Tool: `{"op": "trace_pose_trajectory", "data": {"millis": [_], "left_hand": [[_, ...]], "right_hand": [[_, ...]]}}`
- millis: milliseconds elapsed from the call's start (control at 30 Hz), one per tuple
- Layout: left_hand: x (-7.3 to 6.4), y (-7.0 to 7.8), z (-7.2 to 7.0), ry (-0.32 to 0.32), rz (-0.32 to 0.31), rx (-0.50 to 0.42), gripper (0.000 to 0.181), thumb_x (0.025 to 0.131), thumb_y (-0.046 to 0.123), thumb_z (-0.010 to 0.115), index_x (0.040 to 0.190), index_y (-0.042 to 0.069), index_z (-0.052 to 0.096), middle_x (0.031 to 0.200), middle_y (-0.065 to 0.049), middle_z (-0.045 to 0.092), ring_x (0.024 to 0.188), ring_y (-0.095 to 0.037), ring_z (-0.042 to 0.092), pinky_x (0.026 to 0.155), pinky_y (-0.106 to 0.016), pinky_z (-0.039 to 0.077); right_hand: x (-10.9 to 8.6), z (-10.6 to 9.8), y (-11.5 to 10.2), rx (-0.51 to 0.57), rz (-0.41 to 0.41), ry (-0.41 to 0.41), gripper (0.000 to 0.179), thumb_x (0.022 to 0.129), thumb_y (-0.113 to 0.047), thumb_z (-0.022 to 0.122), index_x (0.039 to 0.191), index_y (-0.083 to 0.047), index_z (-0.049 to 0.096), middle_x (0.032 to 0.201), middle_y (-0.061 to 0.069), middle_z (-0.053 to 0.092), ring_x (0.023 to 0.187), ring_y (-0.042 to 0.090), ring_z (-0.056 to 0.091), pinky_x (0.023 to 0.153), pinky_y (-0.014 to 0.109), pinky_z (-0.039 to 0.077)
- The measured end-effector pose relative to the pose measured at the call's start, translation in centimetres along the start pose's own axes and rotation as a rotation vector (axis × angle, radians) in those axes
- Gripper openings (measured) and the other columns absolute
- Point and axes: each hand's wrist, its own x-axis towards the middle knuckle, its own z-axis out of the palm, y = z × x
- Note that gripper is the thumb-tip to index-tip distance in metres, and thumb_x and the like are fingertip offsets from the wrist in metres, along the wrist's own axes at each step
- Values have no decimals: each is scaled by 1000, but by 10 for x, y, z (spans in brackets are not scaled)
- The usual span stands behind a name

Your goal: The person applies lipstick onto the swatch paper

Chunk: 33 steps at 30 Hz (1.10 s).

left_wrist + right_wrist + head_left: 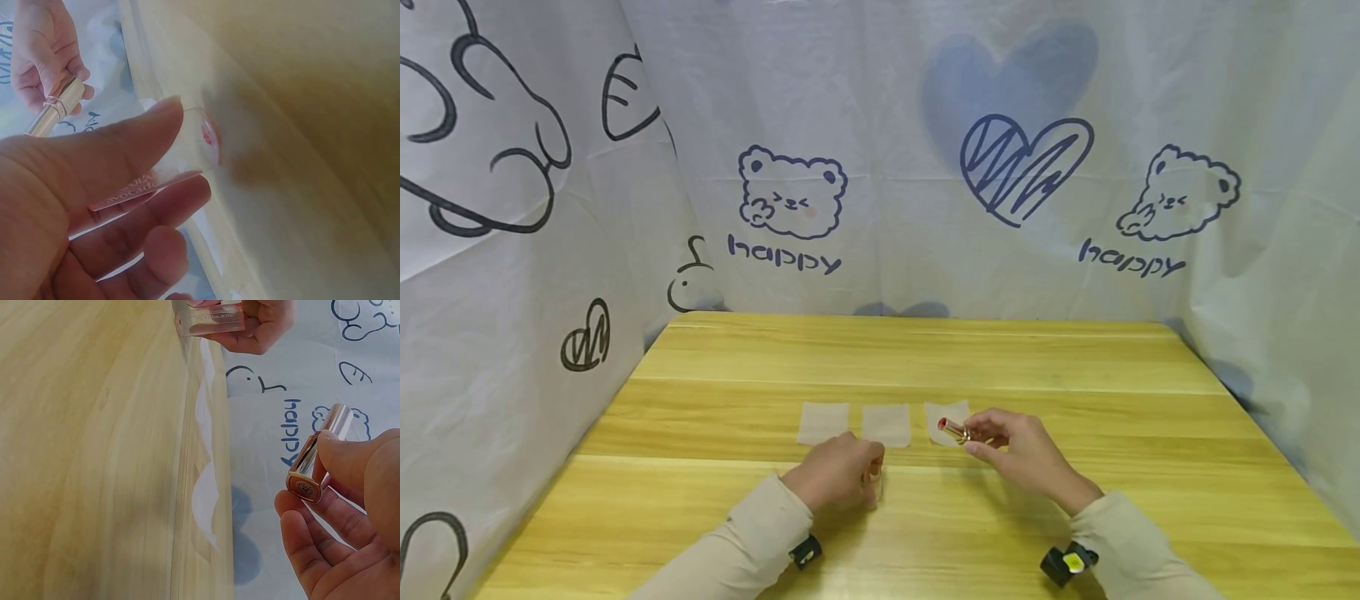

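Note:
My left hand (844,473) grips a clear lipstick cap (135,190) with printed lettering, thumb on one side and fingers on the other. Its rounded end, with a small red mark, faces the table in the left wrist view. To the right, my right hand (1022,454) pinches a shiny gold lipstick tube (307,456) between thumb and fingers. In the head view the uncapped lipstick (953,430) tilts up to the left, red at its end. It overlaps the rightmost pale square (936,412). The two hands are apart, both above the table.
Two more thin pale squares, one at left (823,422) and one in the middle (886,426), lie in a row with the third on the wooden table (917,358). White sheets (880,100) with drawn bears and hearts stand behind and at both sides.

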Motion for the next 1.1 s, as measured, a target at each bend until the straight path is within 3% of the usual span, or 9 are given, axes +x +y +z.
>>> {"op": "trace_pose_trajectory", "data": {"millis": [233, 467, 667, 833, 1000, 1100], "left_hand": [[-3, -4, 5, -26, -3, -26, 34, 69, 17, 89, 91, 13, 63, 70, 10, 60, 61, -3, 54, 56, -23, 47], [-3, -3, 1, -51, -27, -43, 43, 69, 28, 88, 101, 12, 64, 69, 11, 58, 62, -5, 54, 59, -25, 48], [-4, -3, -11, -41, -18, -73, 49, 74, 39, 83, 109, 10, 63, 81, 1, 64, 74, -15, 60, 63, -32, 51], [-3, -5, -17, 47, 33, -115, 42, 82, 38, 77, 108, 8, 64, 88, -3, 67, 82, -22, 64, 67, -34, 52], [1, -2, -17, 178, 126, -242, 28, 89, 30, 72, 102, 7, 65, 84, -2, 69, 62, -11, 60, 59, -27, 50], [3, 2, -15, 238, 131, -355, 24, 91, 27, 70, 102, 7, 65, 82, 0, 68, 54, -6, 53, 54, -25, 47]], "right_hand": [[-1, 4, -1, 30, 8, -26, 22, 89, -13, 72, 109, -4, 68, 93, 0, 71, 81, 10, 65, 69, 25, 54], [1, 1, -5, 11, -19, -13, 21, 89, -12, 72, 108, -4, 68, 92, -1, 70, 79, 9, 65, 68, 25, 54], [2, -3, -9, 16, -39, -12, 21, 89, -15, 72, 108, -5, 69, 92, -2, 70, 80, 9, 64, 68, 25, 54], [4, -2, -12, 17, -72, -11, 21, 90, -16, 72, 108, -6, 69, 92, -2, 70, 79, 8, 64, 68, 26, 54], [9, 0, -19, 36, -109, -5, 20, 89, -14, 72, 107, -5, 69, 94, 1, 70, 79, 10, 65, 69, 26, 55], [11, 2, -24, 47, -120, 4, 20, 89, -13, 72, 107, -5, 68, 94, 1, 70, 80, 10, 65, 70, 27, 55]]}}
